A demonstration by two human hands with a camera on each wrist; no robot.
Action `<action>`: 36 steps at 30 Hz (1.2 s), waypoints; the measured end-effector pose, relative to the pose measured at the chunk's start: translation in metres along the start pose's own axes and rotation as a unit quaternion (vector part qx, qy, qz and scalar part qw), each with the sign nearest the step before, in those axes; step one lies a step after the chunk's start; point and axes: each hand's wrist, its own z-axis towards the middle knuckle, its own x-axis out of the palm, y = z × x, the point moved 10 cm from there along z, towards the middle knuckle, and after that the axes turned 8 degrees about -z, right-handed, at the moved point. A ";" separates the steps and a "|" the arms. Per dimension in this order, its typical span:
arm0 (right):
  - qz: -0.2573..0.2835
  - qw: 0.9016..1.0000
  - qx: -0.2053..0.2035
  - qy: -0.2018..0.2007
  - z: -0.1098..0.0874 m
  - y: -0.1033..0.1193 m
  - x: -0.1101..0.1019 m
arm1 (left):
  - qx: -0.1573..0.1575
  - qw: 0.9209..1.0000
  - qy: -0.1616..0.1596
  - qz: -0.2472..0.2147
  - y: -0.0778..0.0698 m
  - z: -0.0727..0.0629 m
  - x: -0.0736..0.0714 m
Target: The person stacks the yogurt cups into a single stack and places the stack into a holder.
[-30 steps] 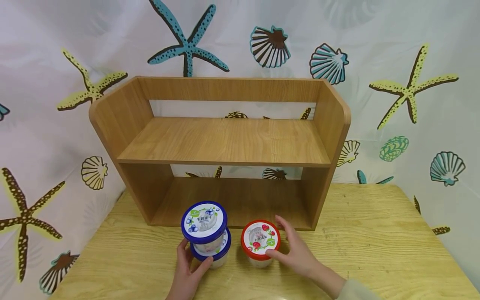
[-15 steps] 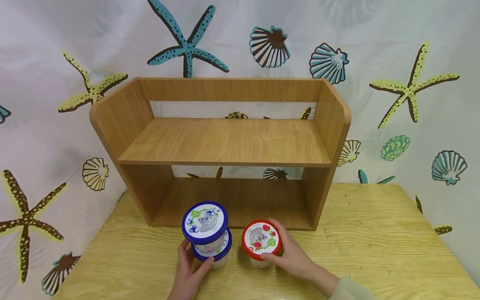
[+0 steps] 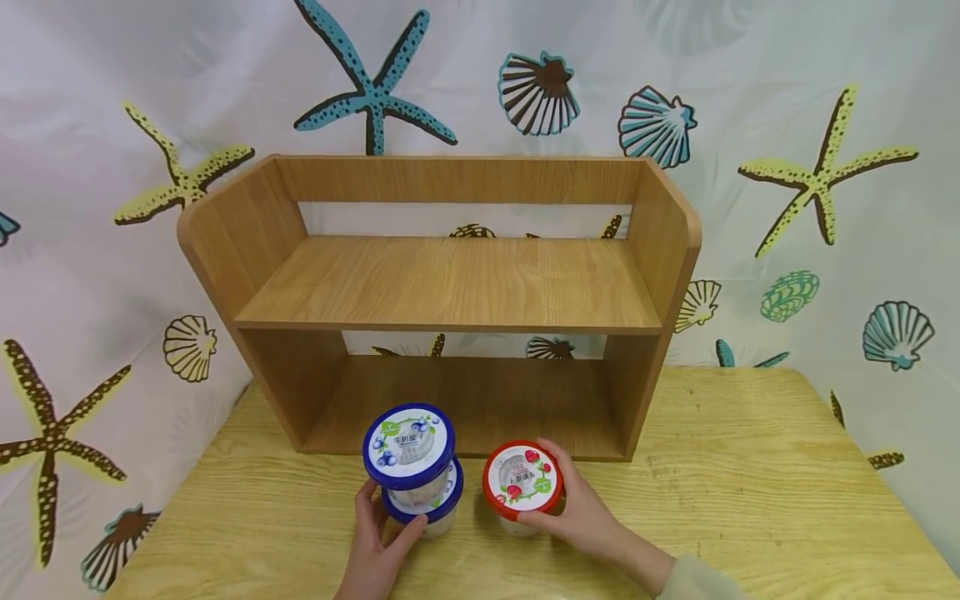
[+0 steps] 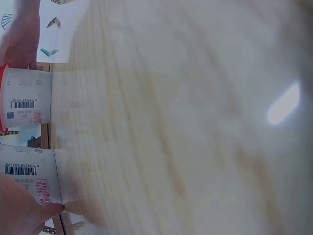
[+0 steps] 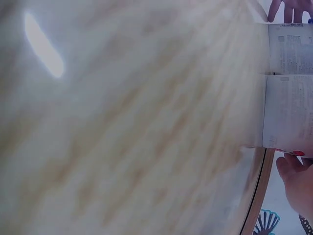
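Observation:
Two round blue-lidded tubs with blueberry pictures are stacked on the table in the head view. The upper tub [image 3: 408, 446] sits a little off-centre on the lower tub [image 3: 441, 525]. My left hand [image 3: 375, 542] holds the lower one from the left, thumb at its front. To the right stands a tub with a red lid [image 3: 522, 477] and berry pictures. Around its right side my right hand [image 3: 583, 510] grips, thumb in front and fingers behind. In the left wrist view, barcodes show on the red-lidded tub [image 4: 29, 98] and a blue-lidded tub [image 4: 27, 166].
Just behind the tubs stands a two-level wooden shelf [image 3: 450, 283], its lower board [image 3: 480, 400] near them. The wood-grain table [image 3: 750, 483] extends to both sides. A white curtain [image 3: 585, 25] with starfish and shells hangs behind.
My right hand has closed in from the right onto the red-lidded tub, its thumb sliding left along the front rim. The left hand and the blue-lidded stack stay put.

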 end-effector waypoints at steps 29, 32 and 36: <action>0.042 0.999 0.006 -0.014 0.000 0.008 -0.018 | -0.018 1.000 -0.006 0.002 0.003 0.001 0.001; 0.036 0.999 0.007 -0.024 -0.001 0.014 -0.024 | -0.015 1.000 -0.006 0.004 0.003 0.002 0.001; 0.030 0.999 0.000 -0.030 -0.004 0.024 -0.032 | -0.017 1.000 -0.006 0.003 0.002 0.002 0.001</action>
